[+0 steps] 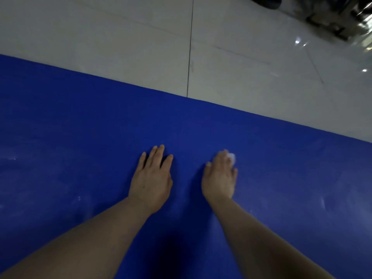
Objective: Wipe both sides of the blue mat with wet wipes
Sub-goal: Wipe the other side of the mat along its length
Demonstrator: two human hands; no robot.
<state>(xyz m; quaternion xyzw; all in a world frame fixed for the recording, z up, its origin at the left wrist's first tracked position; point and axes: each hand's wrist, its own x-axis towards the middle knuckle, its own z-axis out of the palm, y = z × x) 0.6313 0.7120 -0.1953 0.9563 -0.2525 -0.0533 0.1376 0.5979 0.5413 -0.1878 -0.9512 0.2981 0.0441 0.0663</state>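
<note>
Mat (80,121) lies flat on the tiled floor (120,33), under both hands and running out to either side of them. Left hand (152,178) is spread flat, fingers straight, pressing the mat down. Right hand (220,178) covers a white wipe (231,157) that shows just past its fingertips; the view is blurred there, so we read it as fingers pressed over the wipe, not a pinch.

We judge the step as wiping the upper face. To do it well: keep the left hand planted as an anchor so the mat does not creep, and run overlapping strokes outward from the right hand. Pale smears show well left of the left hand and right of the right hand; we should reach those before flipping.
</note>
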